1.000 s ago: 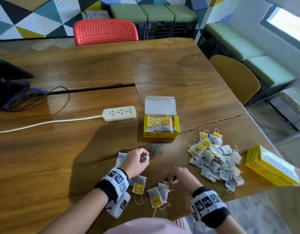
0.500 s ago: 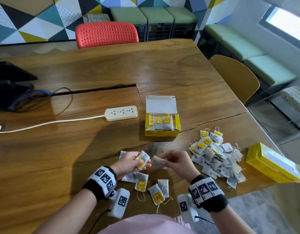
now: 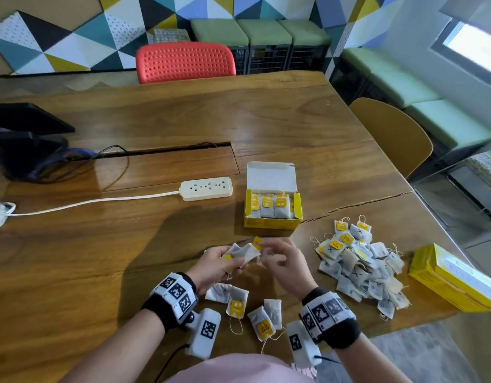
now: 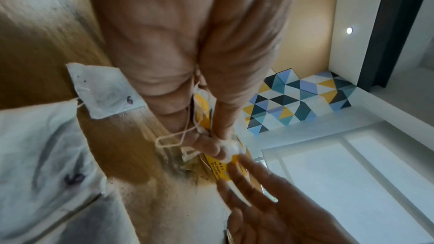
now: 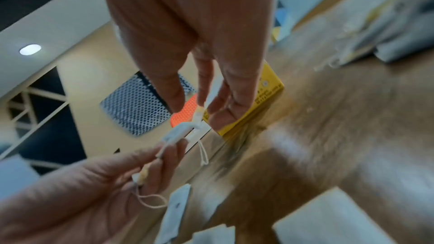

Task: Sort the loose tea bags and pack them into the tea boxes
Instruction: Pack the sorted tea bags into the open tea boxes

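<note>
My left hand (image 3: 233, 261) grips a small bunch of tea bags (image 3: 245, 252) just above the table, below the open yellow tea box (image 3: 269, 223). My right hand (image 3: 266, 248) meets it from the right and pinches the yellow-tagged end of one tea bag (image 3: 256, 242) against the bunch. In the right wrist view, the thumb and fingers of my right hand (image 5: 197, 103) close on that tea bag (image 5: 199, 114), while my left hand (image 5: 152, 159) holds the bunch. The open box holds a row of bags. A pile of loose tea bags (image 3: 357, 266) lies to the right.
Three loose tea bags (image 3: 237, 302) lie between my wrists. A closed yellow box (image 3: 454, 283) sits at the table's right edge. A power strip (image 3: 207, 188) with its cable lies left of the open box. A black device (image 3: 23, 139) stands at far left.
My right hand picked a tea bag off the table and carried it up and left to the bunch in my left hand. The left hand rose slightly with its bags.
</note>
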